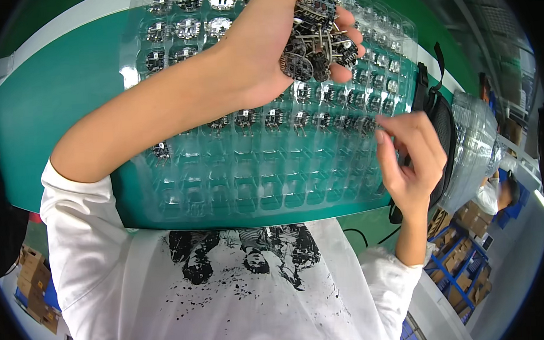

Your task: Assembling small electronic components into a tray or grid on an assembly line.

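A clear plastic tray [267, 195] with rows of pockets lies on the green table in front of me. Small dark circuit boards [274, 119] with metal leads sit in its far and middle rows, while the pockets nearest me hold none. Over the tray's far part, my left hand [314, 38] is palm up, fingers curled round a heap of the same circuit boards [317, 29]. My left forearm covers some pockets. At the right end of a middle row, my right hand [413, 156] pinches at a circuit board [365, 125] with thumb and forefinger; their contact is partly unclear.
Right of the tray lies a black mesh item with straps [445, 130], beside stacked clear plastic trays [467, 141]. The green table [53, 101] extends left. Blue shelving with cardboard boxes [458, 259] and another person [488, 195] are farther right. More boxes [34, 275] stand lower left.
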Tool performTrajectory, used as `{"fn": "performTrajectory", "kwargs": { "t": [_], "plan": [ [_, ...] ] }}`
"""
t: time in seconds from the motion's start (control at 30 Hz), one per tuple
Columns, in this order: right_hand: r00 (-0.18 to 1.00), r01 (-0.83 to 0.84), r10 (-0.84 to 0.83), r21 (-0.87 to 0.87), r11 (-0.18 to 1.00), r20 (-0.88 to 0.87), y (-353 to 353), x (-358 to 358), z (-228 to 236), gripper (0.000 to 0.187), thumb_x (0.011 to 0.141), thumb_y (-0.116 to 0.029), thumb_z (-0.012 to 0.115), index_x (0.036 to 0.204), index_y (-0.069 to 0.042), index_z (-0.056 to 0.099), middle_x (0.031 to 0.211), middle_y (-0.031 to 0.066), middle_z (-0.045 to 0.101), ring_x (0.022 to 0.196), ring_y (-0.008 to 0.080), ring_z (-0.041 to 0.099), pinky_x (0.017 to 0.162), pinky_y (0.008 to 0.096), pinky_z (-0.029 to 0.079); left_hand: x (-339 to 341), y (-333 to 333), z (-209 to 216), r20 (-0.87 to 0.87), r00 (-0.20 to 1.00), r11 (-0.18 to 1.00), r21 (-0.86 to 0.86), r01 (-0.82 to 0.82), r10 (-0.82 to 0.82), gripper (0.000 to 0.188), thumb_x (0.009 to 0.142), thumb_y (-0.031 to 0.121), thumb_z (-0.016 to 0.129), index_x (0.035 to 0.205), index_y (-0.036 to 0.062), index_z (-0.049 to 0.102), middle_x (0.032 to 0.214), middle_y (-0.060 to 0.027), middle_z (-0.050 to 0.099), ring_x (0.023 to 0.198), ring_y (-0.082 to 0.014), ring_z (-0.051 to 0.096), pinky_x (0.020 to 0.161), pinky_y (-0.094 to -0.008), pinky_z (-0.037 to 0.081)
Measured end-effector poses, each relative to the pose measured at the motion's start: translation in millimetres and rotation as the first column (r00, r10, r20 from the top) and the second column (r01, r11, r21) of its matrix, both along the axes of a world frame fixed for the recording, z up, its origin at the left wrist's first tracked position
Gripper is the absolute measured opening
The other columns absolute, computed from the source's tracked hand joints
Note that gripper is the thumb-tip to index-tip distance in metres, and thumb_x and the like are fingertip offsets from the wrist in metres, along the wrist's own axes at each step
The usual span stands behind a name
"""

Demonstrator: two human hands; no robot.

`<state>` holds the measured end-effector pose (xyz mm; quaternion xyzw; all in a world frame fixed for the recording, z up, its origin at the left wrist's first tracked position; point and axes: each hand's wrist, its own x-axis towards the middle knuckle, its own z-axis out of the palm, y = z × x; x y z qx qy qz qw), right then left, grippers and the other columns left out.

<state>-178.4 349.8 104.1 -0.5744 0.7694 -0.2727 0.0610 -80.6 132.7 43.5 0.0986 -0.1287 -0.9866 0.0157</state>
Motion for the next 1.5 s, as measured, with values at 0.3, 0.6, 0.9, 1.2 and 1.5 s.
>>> {"fn": "performTrajectory", "kwargs": {
  "t": [0.3,0.6,0.9,1.2,1.5],
  "plan": [
    [0.996,0.02,-0.009,-0.128,0.992,0.092,-76.6,27.5,-2.1,0.018,0.073,0.004,0.075,0.089,0.0,0.066,0.068,-0.0005,0.051,0.056,0.0044,0.036,0.047,0.0191,0.027,0.8,6.1,4.5,0.236,0.963,0.965,-0.255,-0.065,0.128,0.041,0.094,0.037,0.041,0.098,0.0014,0.062,0.092,-0.0142,0.069,0.076,-0.0234,0.067,0.062,-0.0346,0.054],
    [0.939,0.164,-0.149,-0.021,0.986,0.311,-67.9,23.6,17.3,0.008,0.084,0.006,0.065,0.091,0.004,0.061,0.077,-0.0014,0.052,0.063,0.0021,0.043,0.055,0.0165,0.034,-3.4,16.3,28.6,0.403,0.903,0.963,-0.265,-0.042,0.15,0.04,0.093,0.037,0.042,0.094,0.0036,0.064,0.09,-0.0124,0.069,0.079,-0.0226,0.068,0.07,-0.0349,0.056],
    [0.711,0.095,-0.233,0.238,0.967,0.663,-11.2,-13.3,31.1,0.007,0.084,0.006,0.061,0.091,0.005,0.061,0.082,0.004,0.061,0.066,0.0072,0.057,0.059,0.0197,0.045,-1.4,4.7,-5.5,0.061,0.996,0.996,-0.065,-0.057,0.061,0.037,0.096,0.03,0.035,0.091,0.003,0.06,0.087,-0.0134,0.065,0.082,-0.0246,0.065,0.058,-0.0379,0.059],
    [0.992,-0.07,0.118,0.545,0.836,-0.052,-10.5,-22.4,16.8,0.012,0.074,0.005,0.063,0.085,0.001,0.061,0.076,0.0105,0.057,0.061,0.0256,0.059,0.054,0.0342,0.046,2.3,-1.5,-2.6,0.018,0.998,0.992,-0.109,-0.06,0.062,0.038,0.096,0.031,0.034,0.091,0.0036,0.06,0.088,-0.0145,0.066,0.084,-0.0245,0.065,0.057,-0.0381,0.058],
    [0.991,-0.081,0.122,0.487,0.87,-0.053,-8.1,-26.7,19.7,0.011,0.075,0.005,0.064,0.086,0.001,0.062,0.074,0.0106,0.055,0.061,0.0257,0.059,0.054,0.0349,0.046,2.0,-4.0,-3.7,-0.011,0.999,0.996,-0.081,-0.043,0.042,0.038,0.097,0.032,0.035,0.091,0.0042,0.061,0.089,-0.0147,0.067,0.085,-0.0241,0.065,0.057,-0.038,0.058]
  ]
}}
